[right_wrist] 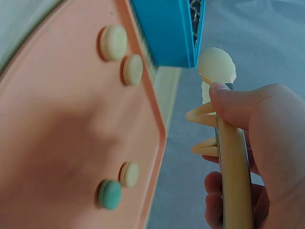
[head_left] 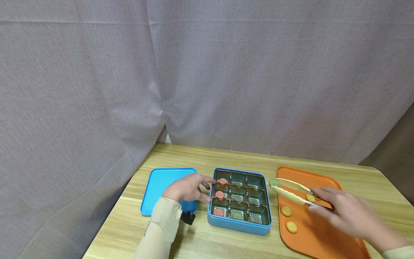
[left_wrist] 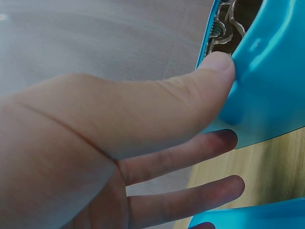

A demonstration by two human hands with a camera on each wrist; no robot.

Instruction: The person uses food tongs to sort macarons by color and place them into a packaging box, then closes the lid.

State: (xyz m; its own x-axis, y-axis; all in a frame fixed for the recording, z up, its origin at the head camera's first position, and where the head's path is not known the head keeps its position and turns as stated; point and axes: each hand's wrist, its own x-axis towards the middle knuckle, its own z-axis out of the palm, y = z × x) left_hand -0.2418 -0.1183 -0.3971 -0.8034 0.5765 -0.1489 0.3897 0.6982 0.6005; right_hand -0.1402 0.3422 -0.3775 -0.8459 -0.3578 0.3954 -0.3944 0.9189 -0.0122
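My right hand grips a pair of tongs with cream-coloured heads. Between the tong tips is a green macaron, held in the air near the right rim of a blue box. The box has a divided insert with several compartments. Pink macarons lie down its left column, and another green macaron sits in the front middle compartment. At the box's left side is my left hand, fingers loosely extended; its thumb appears to touch the box edge.
An orange tray on the right bears yellow macarons and a green macaron, which the right hand hides in the head view. The blue lid lies left of the box, partly under the left arm. Grey curtain hangs behind the wooden table.
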